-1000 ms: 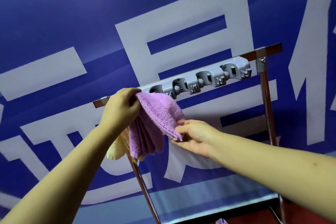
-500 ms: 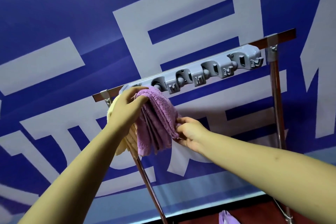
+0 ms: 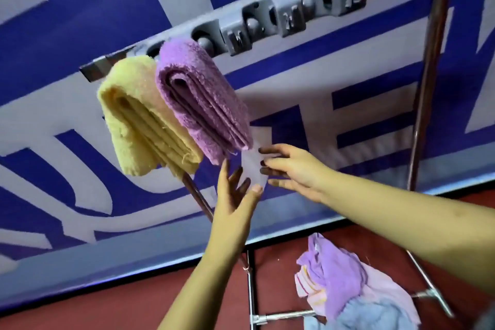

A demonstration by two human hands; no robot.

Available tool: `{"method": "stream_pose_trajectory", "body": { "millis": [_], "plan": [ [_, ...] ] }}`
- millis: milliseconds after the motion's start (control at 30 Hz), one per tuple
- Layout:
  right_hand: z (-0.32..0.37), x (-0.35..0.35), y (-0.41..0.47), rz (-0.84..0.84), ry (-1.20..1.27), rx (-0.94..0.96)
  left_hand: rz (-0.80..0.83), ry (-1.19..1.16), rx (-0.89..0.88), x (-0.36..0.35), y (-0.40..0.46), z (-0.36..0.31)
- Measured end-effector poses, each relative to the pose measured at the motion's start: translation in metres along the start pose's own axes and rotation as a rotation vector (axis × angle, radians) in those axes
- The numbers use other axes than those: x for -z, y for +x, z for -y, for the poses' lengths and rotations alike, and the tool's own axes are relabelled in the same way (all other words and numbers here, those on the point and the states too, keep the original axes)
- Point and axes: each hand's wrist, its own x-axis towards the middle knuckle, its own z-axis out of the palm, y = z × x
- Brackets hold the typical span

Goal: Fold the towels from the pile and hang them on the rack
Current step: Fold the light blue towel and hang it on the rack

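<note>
Just below the purple towel, both hands met at a small pale label that hung from the towel's lower edge. The left hand reached up with fingers straight and spread, its thumb tip against the label's lower corner; it held nothing in a closed grasp. The right hand came in from the right of the towel, fingers loosely extended, fingertips touching the label; whether they pinched it could not be told.

The purple towel, thick and fluffy, hung folded in several layers over the top bar of the rack. Touching it on its left hung one yellow towel, likewise folded and looped, near the bar's left end. To the purple towel's right ran a grey plastic strip of clips fixed along the bar, all unoccupied, leaving open room along the bar up to the right upright pole.

Well below the purple towel and to its right, a loose pile of towels lay on the dark red floor between the rack's chrome legs: purple, pink and blue cloths crumpled together, their count unclear. Behind the rack hung a blue banner with large pale shapes.
</note>
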Motion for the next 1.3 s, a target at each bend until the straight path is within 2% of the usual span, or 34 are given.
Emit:
{"method": "stream_pose_trajectory", "body": {
  "millis": [100,300,400,500,567,667,800,933,1000,1100,1300],
  "plan": [
    [-0.076,0.045,0.000,-0.089,-0.187,-0.126,0.113,-0.016,0.205,-0.030,-0.026,0.066],
    [-0.250,0.158,-0.038,-0.247,-0.610,-0.527,0.389,0.014,0.598,-0.091,-0.065,0.163],
    [-0.307,0.198,-0.056,-0.215,-0.836,-0.641,0.440,0.091,0.731,-0.116,-0.067,0.193],
    [-0.368,0.231,-0.064,-0.089,-1.053,-0.749,0.474,0.155,0.810,-0.131,-0.061,0.212],
    [-0.396,0.237,-0.069,-0.010,-1.061,-0.779,0.495,0.194,0.828,-0.138,-0.055,0.222],
    [-0.431,0.231,-0.073,-0.005,-1.052,-0.866,0.495,0.228,0.835,-0.143,-0.049,0.232],
    [-0.484,0.216,-0.062,0.090,-1.093,-0.814,0.455,0.242,0.861,-0.146,-0.042,0.245],
    [-0.524,0.192,-0.050,0.118,-1.130,-0.755,0.437,0.243,0.905,-0.144,-0.041,0.253],
    [-0.535,0.183,-0.048,0.064,-1.176,-0.734,0.442,0.258,0.910,-0.144,-0.043,0.256],
    [-0.541,0.177,-0.044,-0.104,-1.177,-0.726,0.454,0.287,0.922,-0.145,-0.045,0.259],
    [-0.535,0.180,-0.039,-0.150,-1.174,-0.702,0.462,0.303,0.919,-0.146,-0.045,0.260]
  ]
}}
